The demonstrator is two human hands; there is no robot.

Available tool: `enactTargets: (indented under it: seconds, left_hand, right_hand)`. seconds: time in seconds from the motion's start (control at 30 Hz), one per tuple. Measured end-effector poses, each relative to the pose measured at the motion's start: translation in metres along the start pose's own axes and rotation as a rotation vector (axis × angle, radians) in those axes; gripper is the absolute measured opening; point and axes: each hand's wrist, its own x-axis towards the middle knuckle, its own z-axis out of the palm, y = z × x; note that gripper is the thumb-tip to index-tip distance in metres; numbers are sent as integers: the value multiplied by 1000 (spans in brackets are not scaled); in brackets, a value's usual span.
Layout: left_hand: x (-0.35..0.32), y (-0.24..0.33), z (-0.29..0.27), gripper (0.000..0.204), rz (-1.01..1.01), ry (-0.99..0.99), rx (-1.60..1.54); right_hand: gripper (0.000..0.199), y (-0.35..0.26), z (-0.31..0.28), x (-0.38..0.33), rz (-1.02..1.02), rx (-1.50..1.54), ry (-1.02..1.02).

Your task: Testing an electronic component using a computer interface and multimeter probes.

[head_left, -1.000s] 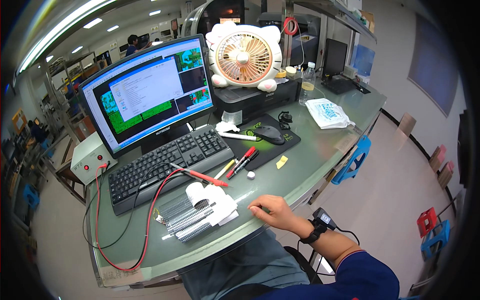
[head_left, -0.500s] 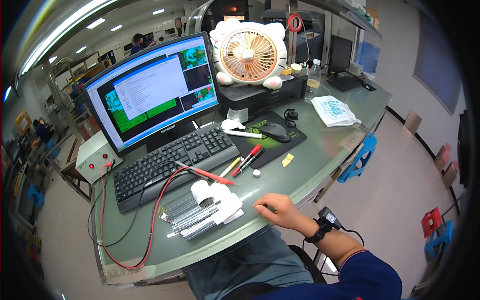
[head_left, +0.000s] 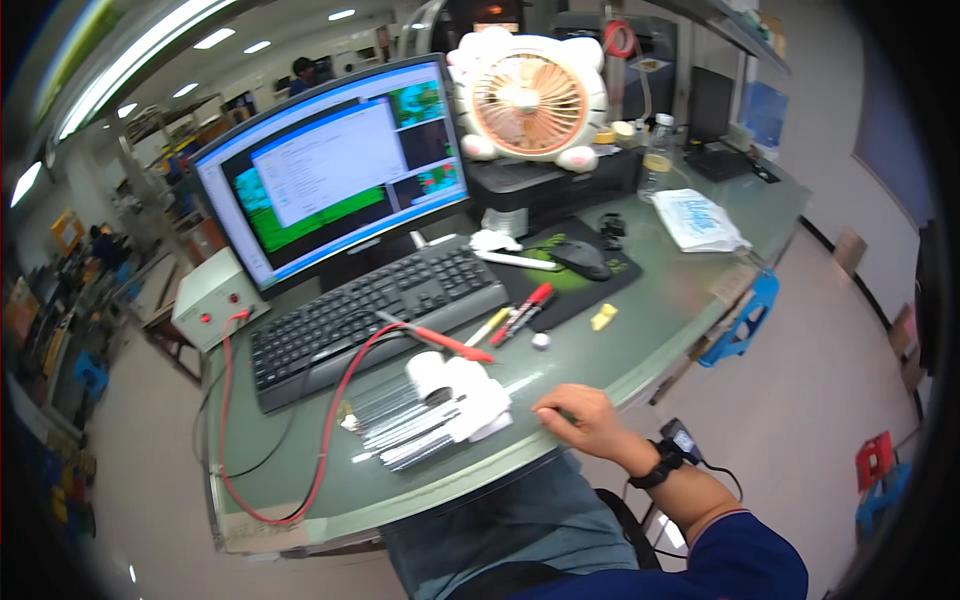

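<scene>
My right hand (head_left: 588, 418) rests at the desk's front edge, fingers loosely curled in and nothing seen in them. A black band circles that wrist. My left hand is out of the picture. Just left of the right hand lie crumpled white tissue (head_left: 487, 398) and a white roll (head_left: 428, 377). Beside them is a stack of silvery ribbed strips (head_left: 405, 425). A red test probe (head_left: 455, 345) lies above the roll, its red lead looping across the desk. Motion blur softens the small details.
Behind are a black keyboard (head_left: 375, 318), a lit monitor (head_left: 340, 160) and a white fan (head_left: 527, 100) on a black printer. Markers (head_left: 523, 313), a mouse (head_left: 580, 259), a bottle (head_left: 657, 158) and a white bag (head_left: 697, 220) are on the right. A grey box (head_left: 217, 300) stands left.
The whole view has shifted, so the desk and its things appear farther right, with more blur. My right hand keeps its place at the desk edge, its fingers still curled.
</scene>
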Motion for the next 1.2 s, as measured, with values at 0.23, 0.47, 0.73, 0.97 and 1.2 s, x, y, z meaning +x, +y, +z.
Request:
enactTargets:
  seconds: [0.23, 0.47, 0.73, 0.97, 1.2]
  left_hand:
    - [-5, -78, -74, 49, -722, 592, -347]
    - [-1, -75, -78, 46, -727, 658, -319]
    - [-1, -76, -84, 44, -737, 610, -323]
    - [-12, -78, -91, 20, -714, 475, -288]
    - [3, -76, -64, 5, -728, 699, 110]
  right_hand:
    - [4, 2, -17, -11, 74, 9, 20]
    - [4, -2, -11, -6, 91, 17, 23]
    - [4, 0, -8, -7, 79, 2, 36]
    - [5, -1, -9, -8, 62, -1, 41]
    - [4, -4, -14, -9, 58, -40, 47]
